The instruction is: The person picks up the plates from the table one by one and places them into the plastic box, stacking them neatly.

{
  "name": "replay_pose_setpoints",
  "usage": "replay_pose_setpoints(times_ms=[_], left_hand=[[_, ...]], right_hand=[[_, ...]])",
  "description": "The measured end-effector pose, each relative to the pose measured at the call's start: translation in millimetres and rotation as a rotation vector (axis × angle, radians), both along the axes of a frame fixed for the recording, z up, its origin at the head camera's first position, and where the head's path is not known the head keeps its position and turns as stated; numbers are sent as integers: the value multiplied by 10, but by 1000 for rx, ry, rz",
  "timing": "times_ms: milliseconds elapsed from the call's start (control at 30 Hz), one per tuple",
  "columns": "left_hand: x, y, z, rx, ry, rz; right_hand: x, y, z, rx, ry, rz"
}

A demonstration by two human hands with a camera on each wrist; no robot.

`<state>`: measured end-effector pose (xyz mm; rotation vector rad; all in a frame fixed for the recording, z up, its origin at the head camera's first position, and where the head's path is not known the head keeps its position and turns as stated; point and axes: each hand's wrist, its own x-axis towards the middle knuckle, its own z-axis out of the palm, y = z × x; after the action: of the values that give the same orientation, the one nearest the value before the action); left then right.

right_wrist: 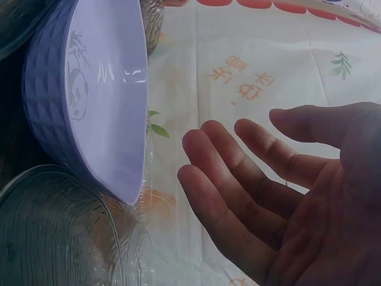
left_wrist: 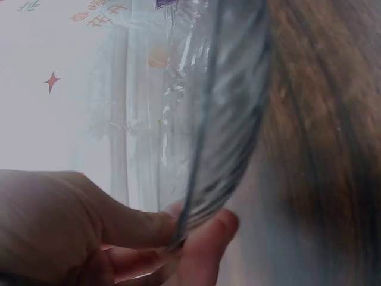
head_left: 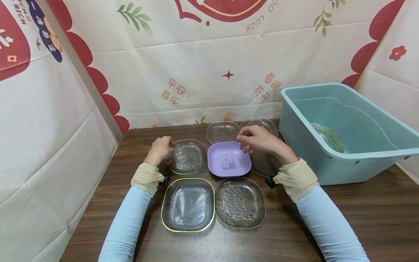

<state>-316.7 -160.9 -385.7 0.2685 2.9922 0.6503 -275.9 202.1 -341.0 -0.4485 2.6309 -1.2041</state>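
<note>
My left hand (head_left: 160,150) pinches the left rim of a clear ribbed plate (head_left: 188,157), thumb on one side and fingers on the other. In the left wrist view that plate (left_wrist: 229,113) stands edge-on beside the thumb. Over the far right corner of a purple panda plate (head_left: 229,160) hovers my right hand (head_left: 258,140). The right wrist view has its fingers (right_wrist: 232,196) loosely bent with nothing in them, apart from the purple plate (right_wrist: 110,89).
A yellow-rimmed clear plate (head_left: 188,223) and another ribbed plate (head_left: 240,203) lie at the front. More clear plates (head_left: 223,132) sit behind, against the cloth backdrop (head_left: 196,65). On the right, a blue-green tub (head_left: 343,167) holds greenish clear dishes (head_left: 328,138).
</note>
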Motion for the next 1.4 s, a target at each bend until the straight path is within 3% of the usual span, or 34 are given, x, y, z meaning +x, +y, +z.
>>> replay_pose_setpoints(times_ms=[133,400,767,1000,1400], left_hand=[[11,-22,28,24,37,21],[40,-24,101,39,93,-5],[104,127,194,127,76,-4],[168,285,210,255,69,-48],[302,543,237,379,47,-94]], right_hand=[[-18,9,-10,5,1,-1],[-14,10,-33,6,-7,-3],[-21,11,-56,23,-7,-11],[-18,-12,-62,10,-5,-3],[-59,-60,-161,-52,-20,-20]])
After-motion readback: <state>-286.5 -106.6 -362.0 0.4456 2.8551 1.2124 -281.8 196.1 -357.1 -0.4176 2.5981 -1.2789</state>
